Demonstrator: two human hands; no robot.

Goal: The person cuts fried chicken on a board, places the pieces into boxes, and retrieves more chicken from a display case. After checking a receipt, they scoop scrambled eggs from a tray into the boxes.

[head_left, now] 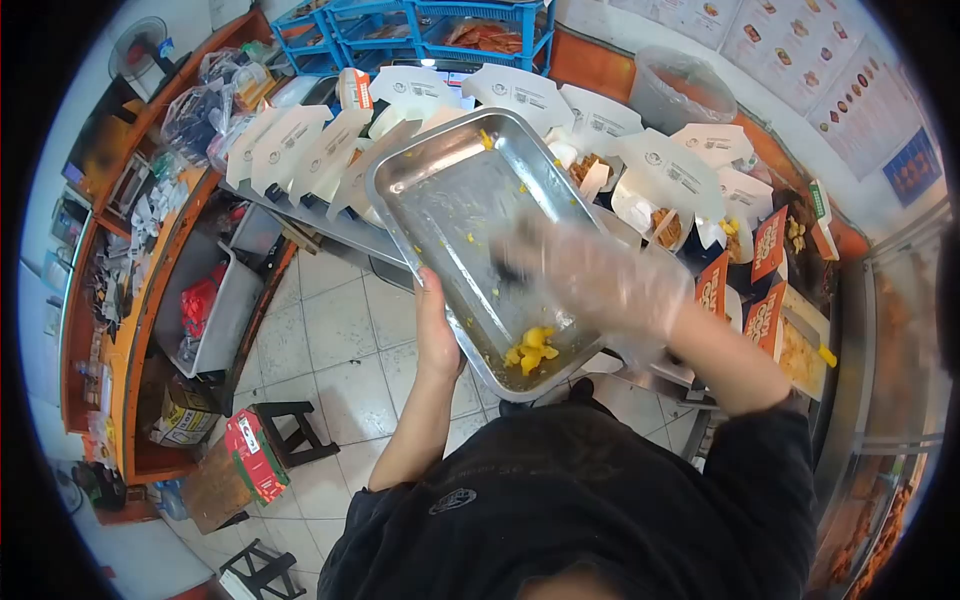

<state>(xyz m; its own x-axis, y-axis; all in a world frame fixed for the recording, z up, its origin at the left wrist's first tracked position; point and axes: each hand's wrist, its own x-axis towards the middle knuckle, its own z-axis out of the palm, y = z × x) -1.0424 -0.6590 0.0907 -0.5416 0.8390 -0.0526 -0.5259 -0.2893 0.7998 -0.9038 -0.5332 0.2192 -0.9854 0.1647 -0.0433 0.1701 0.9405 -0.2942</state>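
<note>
A steel tray (450, 215) is tilted in front of my body, with a small heap of yellow food (531, 350) in its near corner and yellow scraps along its base. My bare left hand (436, 325) grips the tray's left edge. Over the tray's right side is my right hand (600, 275) in a clear plastic glove, its fingers smeared by motion. Whether it holds anything cannot be made out. Beyond the tray stand open white boxes (675, 170), some with brown food inside.
Blue racks (480, 35) stand at the back, near a lined bin (685, 85). Orange-red boxes (768, 245) are at the right. A grey tub (225, 320) sits on the left shelf, and a dark stool (295, 435) is on the floor.
</note>
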